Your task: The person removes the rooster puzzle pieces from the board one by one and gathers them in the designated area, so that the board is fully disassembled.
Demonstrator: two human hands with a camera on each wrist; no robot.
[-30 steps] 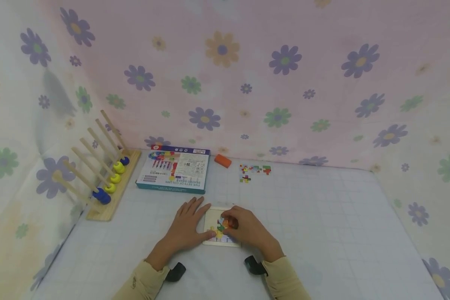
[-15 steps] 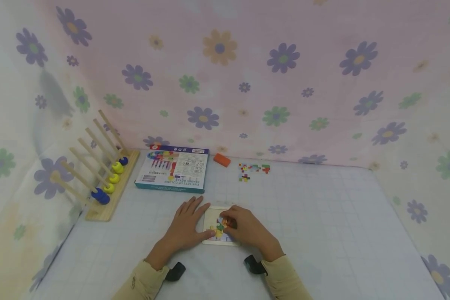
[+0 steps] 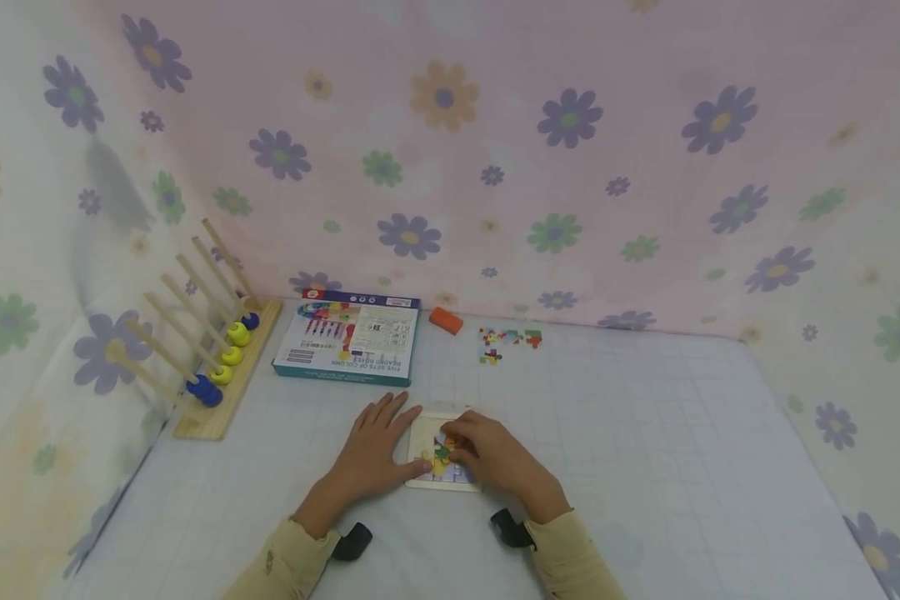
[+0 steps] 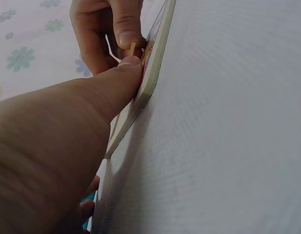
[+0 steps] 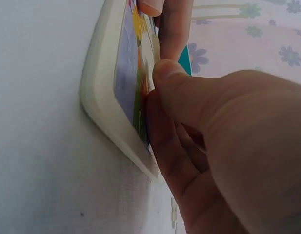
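A small pale wooden puzzle tray (image 3: 420, 433) lies in front of me, partly filled with colourful jigsaw pieces (image 3: 439, 468). My left hand (image 3: 367, 454) lies spread at its left side, thumb reaching over the frame onto the pieces. Over the tray's right half, my right hand (image 3: 498, 457) pinches a puzzle piece (image 4: 132, 48) between thumb and fingers. The left wrist view shows its thin wooden edge standing up close to the left thumb. In the right wrist view the right fingertips are right at the picture surface, inside the tray's rim (image 5: 99, 83). The right hand hides part of the picture.
Several loose jigsaw pieces (image 3: 510, 337) lie toward the back, beside an orange block (image 3: 446, 321). A bead-set box (image 3: 375, 367) lies back left. Left of it stands a wooden peg rack (image 3: 228, 408) with blue and yellow beads. Floral cloth walls (image 3: 495, 217) surround the table.
The right fingers have shifted slightly over the pieces, still pinching at the same part of the tray. The left hand stays in place.
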